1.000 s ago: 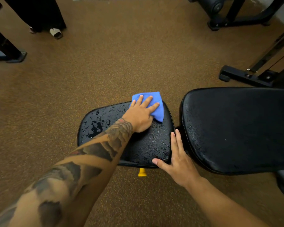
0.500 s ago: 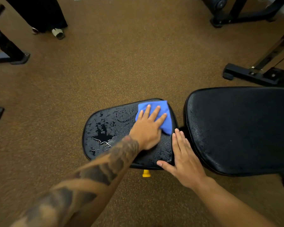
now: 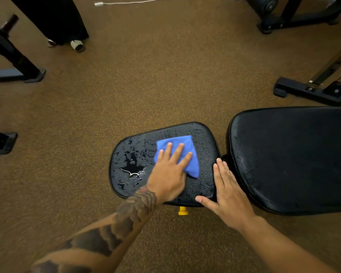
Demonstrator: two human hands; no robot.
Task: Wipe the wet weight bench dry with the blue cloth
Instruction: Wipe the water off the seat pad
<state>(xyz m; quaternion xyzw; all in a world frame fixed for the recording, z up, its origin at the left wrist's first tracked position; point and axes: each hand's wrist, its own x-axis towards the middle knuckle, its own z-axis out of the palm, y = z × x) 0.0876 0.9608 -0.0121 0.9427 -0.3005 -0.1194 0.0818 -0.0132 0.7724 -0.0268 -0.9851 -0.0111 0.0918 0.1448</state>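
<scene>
Weight bench [image 3: 264, 184]: two black padded sections, lower centre to right edge of frame.

Seat pad [image 3: 204, 140], lower centre: rounded, flat, wet. An irregular puddle [image 3: 133, 164] sits on its left half, with beads of water scattered around it and along the top edge.

Back pad [image 3: 293, 158], right: larger, with fine droplets near its left edge.

Blue cloth [image 3: 183, 139]: folded, lying flat on the seat pad's right half. Its lower-left part is under the flat left hand [image 3: 167, 174].
</scene>
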